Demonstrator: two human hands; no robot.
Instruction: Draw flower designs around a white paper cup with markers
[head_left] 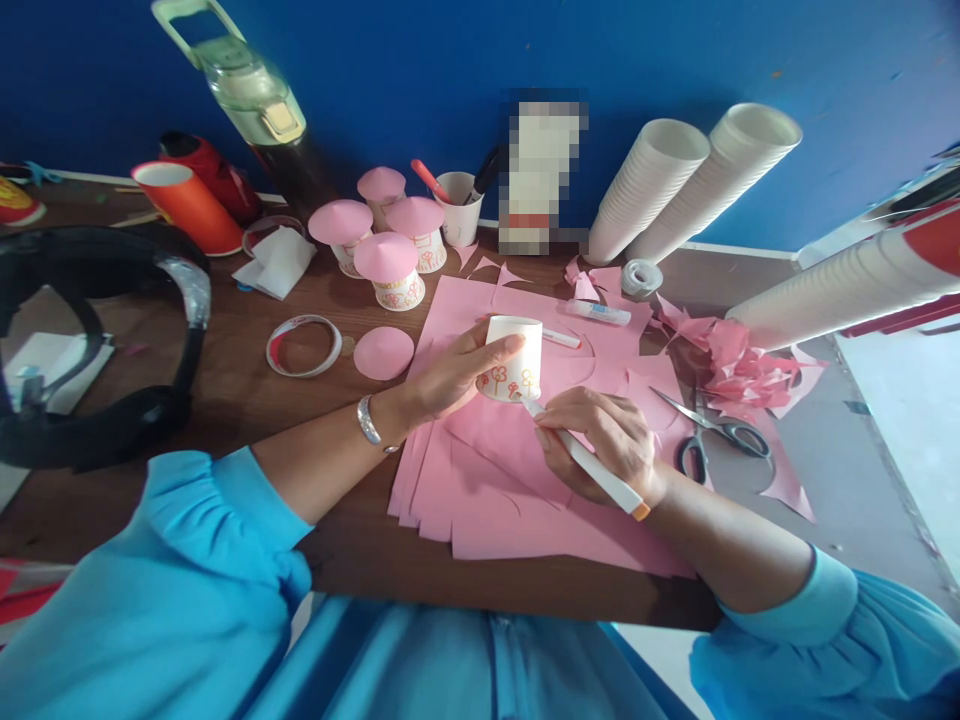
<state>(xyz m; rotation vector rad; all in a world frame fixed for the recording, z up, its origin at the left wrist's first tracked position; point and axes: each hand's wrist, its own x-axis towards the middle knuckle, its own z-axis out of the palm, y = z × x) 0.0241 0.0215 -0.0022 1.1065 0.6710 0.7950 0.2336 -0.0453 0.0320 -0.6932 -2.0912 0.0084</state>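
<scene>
My left hand (465, 368) is closed around a white paper cup (517, 350), thumb along its side. Orange and yellow flowers are drawn around the cup's lower part, and it is held upside down, wide rim low. In my right hand (600, 440) is a white marker (600, 475) with an orange end, its tip at the cup's lower edge. Beneath both hands lie stacked pink paper sheets (487, 500). Left of them rests a pink paper disc (383, 353). Behind it stand several decorated cups with pink cone roofs (386, 258).
Scissors (720, 430) and crumpled pink scraps (750, 365) lie at the right. Stacked white cups (652, 185) lean on the blue wall. A glue stick (600, 313), tape roll (304, 346), pen cup (459, 215) and water bottle (259, 110) stand around. Black headgear (191, 370) sits left.
</scene>
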